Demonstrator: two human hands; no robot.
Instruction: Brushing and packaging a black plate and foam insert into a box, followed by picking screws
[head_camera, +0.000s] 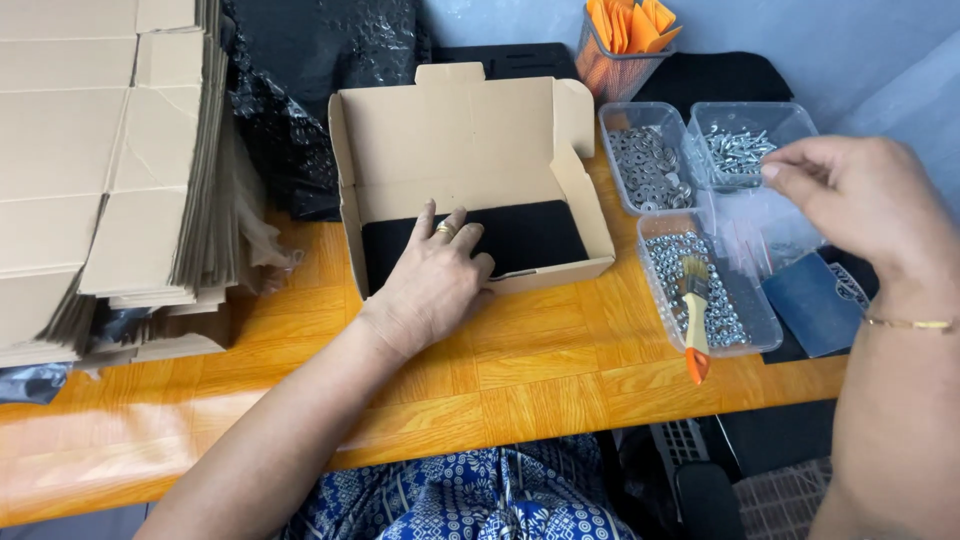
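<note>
An open brown cardboard box (452, 140) stands on the orange wooden table (520, 370), with a black item (530, 238) lying flat inside it. My left hand (430, 280) rests over the box's front wall, fingers spread on the black item. My right hand (850, 195) hovers at the right, above a clear plastic tub of screws (745, 145), with thumb and fingers pinched together; whether anything small is between them I cannot tell.
A tall stack of flat cardboard blanks (100, 170) fills the left. Clear tubs of washers (645, 165) and nuts (700, 290) sit at the right, a small brush (695, 320) lying on one. A mesh cup of orange pieces (620, 45) stands behind; black plastic wrap (300, 80) lies at the back.
</note>
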